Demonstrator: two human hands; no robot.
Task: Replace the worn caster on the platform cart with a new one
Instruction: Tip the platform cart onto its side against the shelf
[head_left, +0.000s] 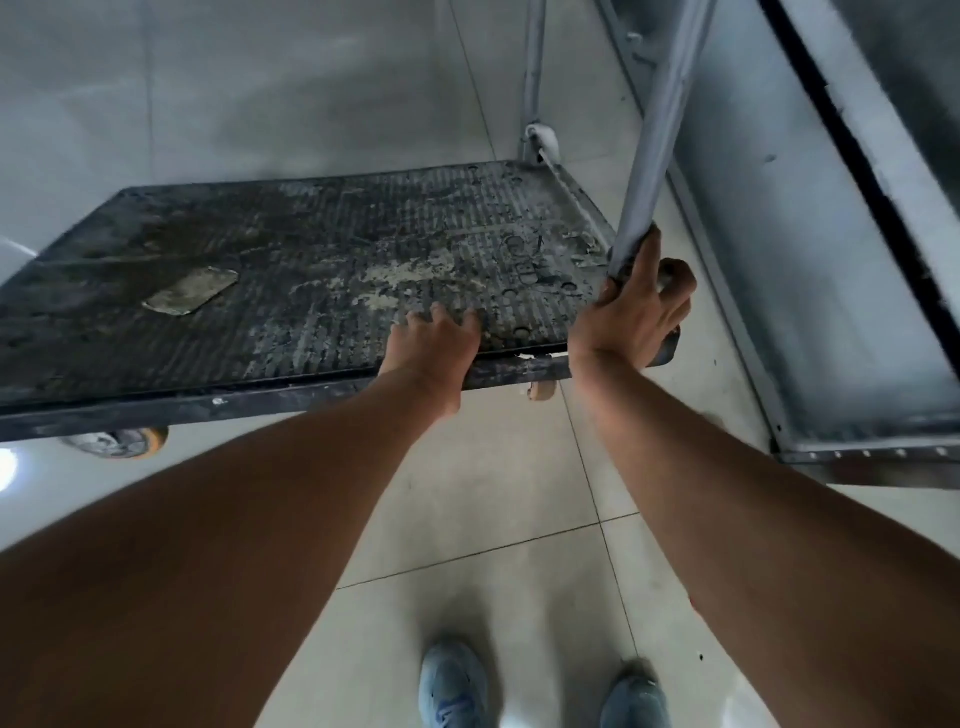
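The platform cart (249, 270) has a dirty black ribbed deck and stands on a tiled floor. My left hand (434, 343) grips the deck's near edge, fingers curled over the top. My right hand (636, 306) grips the base of the grey handle tube (660, 135) at the deck's near right corner. An orange caster (122, 441) shows under the near edge at left. A second wheel (540, 389) peeks out below the edge between my hands. No loose caster is in view.
A flat grey scrap (192, 291) lies on the deck at left. A grey metal panel with a black strip (831, 234) stands close on the right. My two blue shoes (540, 686) are on the tiles below. Open floor lies behind the cart.
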